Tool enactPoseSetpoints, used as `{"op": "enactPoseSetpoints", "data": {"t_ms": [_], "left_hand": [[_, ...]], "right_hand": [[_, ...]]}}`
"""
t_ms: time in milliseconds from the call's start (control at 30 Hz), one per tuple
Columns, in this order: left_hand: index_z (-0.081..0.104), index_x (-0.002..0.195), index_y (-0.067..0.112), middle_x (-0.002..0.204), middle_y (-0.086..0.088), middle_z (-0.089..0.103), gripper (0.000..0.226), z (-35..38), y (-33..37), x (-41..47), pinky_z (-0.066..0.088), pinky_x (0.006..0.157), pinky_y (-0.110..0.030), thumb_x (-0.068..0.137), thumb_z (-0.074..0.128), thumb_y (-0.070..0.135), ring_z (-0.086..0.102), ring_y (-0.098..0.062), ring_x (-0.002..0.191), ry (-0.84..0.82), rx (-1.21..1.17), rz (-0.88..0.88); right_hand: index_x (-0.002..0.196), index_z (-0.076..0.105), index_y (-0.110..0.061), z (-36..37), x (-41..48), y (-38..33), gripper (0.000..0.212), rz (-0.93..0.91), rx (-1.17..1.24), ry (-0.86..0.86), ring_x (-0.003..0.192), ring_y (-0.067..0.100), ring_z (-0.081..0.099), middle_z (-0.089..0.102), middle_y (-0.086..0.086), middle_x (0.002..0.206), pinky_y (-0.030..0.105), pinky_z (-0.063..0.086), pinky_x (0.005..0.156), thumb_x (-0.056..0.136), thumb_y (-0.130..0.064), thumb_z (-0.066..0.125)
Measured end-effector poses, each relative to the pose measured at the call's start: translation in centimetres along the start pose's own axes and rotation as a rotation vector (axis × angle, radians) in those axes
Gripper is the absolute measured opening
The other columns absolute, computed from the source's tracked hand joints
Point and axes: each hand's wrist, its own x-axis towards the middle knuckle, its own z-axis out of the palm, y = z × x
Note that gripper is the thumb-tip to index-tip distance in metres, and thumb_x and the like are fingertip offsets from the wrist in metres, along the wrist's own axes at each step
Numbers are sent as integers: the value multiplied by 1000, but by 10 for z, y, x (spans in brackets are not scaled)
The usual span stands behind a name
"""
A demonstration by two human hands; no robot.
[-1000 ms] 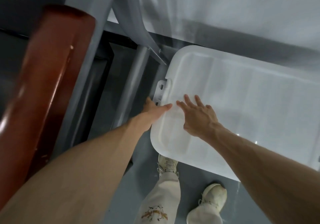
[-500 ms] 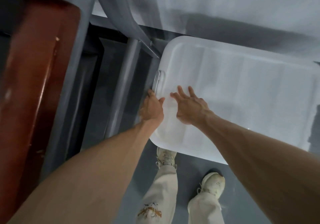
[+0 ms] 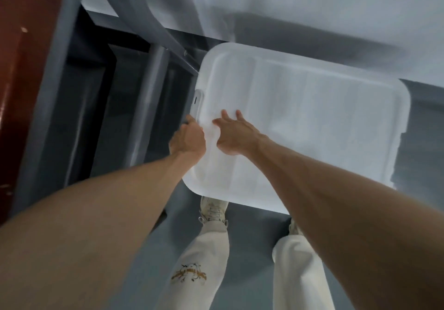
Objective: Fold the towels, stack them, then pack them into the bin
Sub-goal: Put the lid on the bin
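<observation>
A white see-through bin (image 3: 374, 156) sits on the gray floor (image 3: 252, 237). Its lid (image 3: 312, 122) is on top. The long side of the bin runs from left to right across the view. One short end points left, toward a gray metal pole (image 3: 153, 93). The other short end points right. A small latch (image 3: 198, 102) lies flat against the left short end. What is inside the bin is too cloudy to tell.

The left hand (image 3: 188, 139) is at the bin's left short end, just below the latch. Its fingers are curled together over the edge of the lid, and the tips are hidden. The right hand (image 3: 236, 134) lies flat on top of the lid, close to the same end. Its fingers (image 3: 239, 115) are straight and a little apart, pressing down on the lid. The two hands are just beside each other.

On the near side of the bin stand the person's legs in pale trousers (image 3: 204, 261). One pale shoe (image 3: 213, 210) has its toe right at the bin's near edge. A pale, blurry surface (image 3: 336, 9) hangs over the bin's far side. Well to the left of the bin is a big red-brown rounded thing (image 3: 26, 93).
</observation>
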Motion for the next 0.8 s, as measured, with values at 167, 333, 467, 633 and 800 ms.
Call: {"op": "enactPoseSetpoints", "data": {"t_ms": [167, 333, 467, 633, 800], "left_hand": [[10, 151, 2, 158, -17, 14, 67, -11, 22, -14, 12, 120, -39, 94, 45, 13, 18, -31, 144, 143, 399, 487], [16, 152, 10, 160, -7, 15, 62, 11, 121, -54, 5, 120, -31, 96, 42, 16, 12, -21, 147, -88, 458, 894], [10, 152, 9, 161, -7, 4, 63, 51, 189, -73, 7, 120, -32, 99, 39, 23, 6, -20, 148, -167, 536, 857], [-5, 152, 7, 159, -13, -15, 84, 107, 218, -90, 6, 120, -42, 96, 47, 44, -7, -37, 146, -128, 664, 755], [-8, 150, 2, 158, -21, -11, 102, 127, 208, -87, 14, 119, -48, 87, 50, 57, -2, -43, 145, -15, 750, 771]], "right_hand": [[141, 42, -18, -9, -36, 51, 54, 12, 441, 171, 133, 18, 41, 45, 1, 145, 25, 33, 103, 90, -3, 36], [107, 66, -15, -16, -89, 155, 40, 127, 522, 398, 108, 14, 57, 62, 1, 116, 16, 38, 82, 86, 3, 37], [106, 59, -12, -10, -122, 243, 16, 334, 629, 561, 95, 15, 56, 61, 3, 109, 22, 37, 75, 94, -14, 48], [119, 47, -8, 15, -129, 322, 44, 520, 788, 579, 114, 23, 46, 46, 8, 125, 31, 38, 89, 90, -37, 62], [137, 28, -4, 38, -114, 356, 96, 672, 945, 472, 130, 29, 35, 35, 11, 140, 37, 34, 105, 69, -49, 80]]}}
